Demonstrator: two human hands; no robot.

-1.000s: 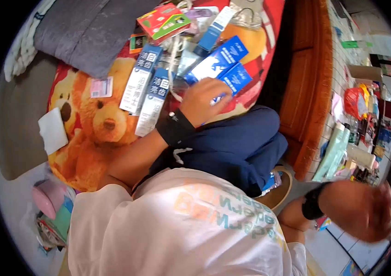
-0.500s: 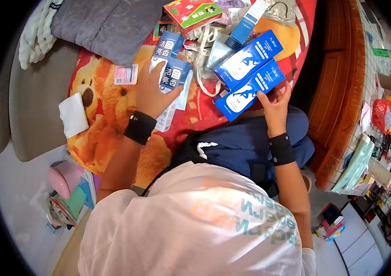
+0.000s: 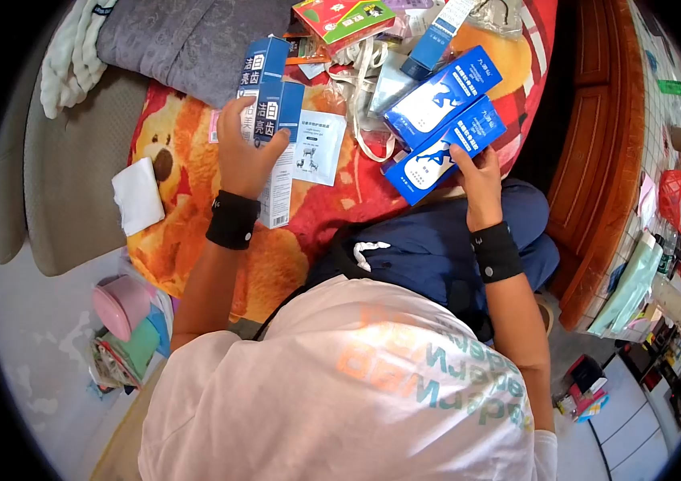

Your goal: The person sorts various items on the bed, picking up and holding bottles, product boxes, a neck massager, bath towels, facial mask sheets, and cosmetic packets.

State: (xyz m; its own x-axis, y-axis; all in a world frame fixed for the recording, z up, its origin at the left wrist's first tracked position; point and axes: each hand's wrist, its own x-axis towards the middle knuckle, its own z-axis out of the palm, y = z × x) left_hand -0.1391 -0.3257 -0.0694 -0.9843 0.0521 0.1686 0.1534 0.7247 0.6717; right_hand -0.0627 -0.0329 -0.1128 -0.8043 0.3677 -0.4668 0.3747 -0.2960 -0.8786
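My left hand (image 3: 249, 156) is closed around two blue-and-white toothpaste boxes, thumb on one side and fingers on the other. The front toothpaste box (image 3: 279, 180) partly covers the rear one (image 3: 263, 58). Beside them a pale blue-white sachet (image 3: 320, 148) lies flat on the blanket. My right hand (image 3: 481, 183) grips the near blue box (image 3: 446, 152), thumb on its printed face and the other fingers along its right edge. Against that box's far side rests a matching blue box (image 3: 443, 92). A narrow blue-and-white carton (image 3: 433, 44) lies just beyond.
A red-and-green box (image 3: 344, 22), white straps (image 3: 363, 96) and a clear plastic bag (image 3: 497, 18) are at the back of the patterned blanket (image 3: 188, 224). A folded white tissue (image 3: 138, 196) lies left, near a grey cushion (image 3: 180, 48). A wooden cabinet (image 3: 589, 152) stands right.
My left hand has shifted left with the toothpaste boxes, uncovering the sachet and hiding most of the pink card. My right hand stays on the near blue box.
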